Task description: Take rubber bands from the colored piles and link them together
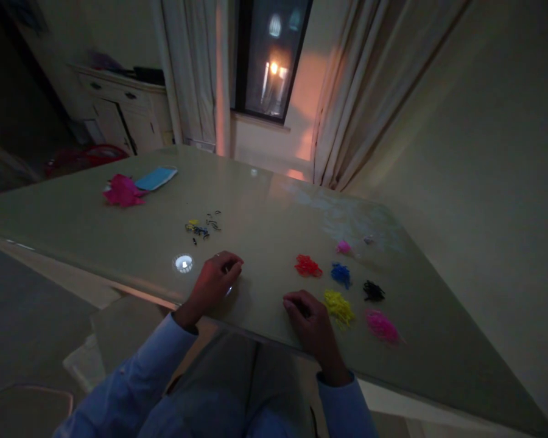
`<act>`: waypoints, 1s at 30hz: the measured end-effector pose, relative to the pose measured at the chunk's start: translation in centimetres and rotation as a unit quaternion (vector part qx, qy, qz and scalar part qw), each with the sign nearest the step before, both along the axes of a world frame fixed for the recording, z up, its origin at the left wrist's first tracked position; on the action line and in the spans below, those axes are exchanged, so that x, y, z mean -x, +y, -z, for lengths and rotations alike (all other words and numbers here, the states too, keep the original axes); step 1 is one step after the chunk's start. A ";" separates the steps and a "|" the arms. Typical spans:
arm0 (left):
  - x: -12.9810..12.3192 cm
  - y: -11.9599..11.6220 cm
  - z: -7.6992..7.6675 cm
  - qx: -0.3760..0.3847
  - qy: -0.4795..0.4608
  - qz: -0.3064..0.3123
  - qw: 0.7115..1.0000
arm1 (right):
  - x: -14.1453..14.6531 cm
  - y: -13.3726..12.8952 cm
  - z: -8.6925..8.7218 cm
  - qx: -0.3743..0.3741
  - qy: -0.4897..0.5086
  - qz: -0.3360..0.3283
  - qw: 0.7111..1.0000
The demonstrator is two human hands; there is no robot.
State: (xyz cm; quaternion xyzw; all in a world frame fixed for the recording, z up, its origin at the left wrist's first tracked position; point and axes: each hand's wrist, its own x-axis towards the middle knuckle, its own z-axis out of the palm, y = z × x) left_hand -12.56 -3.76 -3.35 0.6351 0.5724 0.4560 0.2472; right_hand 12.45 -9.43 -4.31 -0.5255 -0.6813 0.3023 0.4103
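My left hand (214, 281) rests low over the table near its front edge, fingers curled in. A small glint shows beneath those fingers; what they hold, if anything, is hidden. My right hand (309, 319) is also closed, thumb against the fingers, just left of a pile of yellow rubber bands (338, 308). Around it lie small heaps of red bands (307, 266), blue bands (340, 274), black bands (373, 291) and pink bands (382, 326). Beyond my left hand are scattered small dark and yellow pieces (200, 230), too small to name.
A bright round spot (183, 263), perhaps a clear dish or a reflection, is left of my left hand. A crumpled pink item (124, 191) and a light-blue flat item (157, 178) lie far left. Small pink (343, 246) and pale bits (368, 239) sit behind the heaps.
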 end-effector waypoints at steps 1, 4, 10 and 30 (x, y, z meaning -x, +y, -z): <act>0.5 -0.3 0.2 -0.005 0.010 -0.004 1.000 | 0.0 0.0 0.0 0.000 -0.006 -0.002 1.000; 1.4 -1.0 0.5 -0.004 0.016 -0.010 1.000 | -0.2 0.2 -0.1 0.015 -0.013 -0.007 1.000; 1.6 -1.3 0.5 0.010 -0.031 0.013 0.999 | 0.1 0.6 -0.8 0.074 -0.026 0.019 0.997; 1.6 -1.1 0.6 0.015 -0.195 -0.011 0.981 | 16.1 15.6 -3.4 -0.009 -0.195 -0.098 0.976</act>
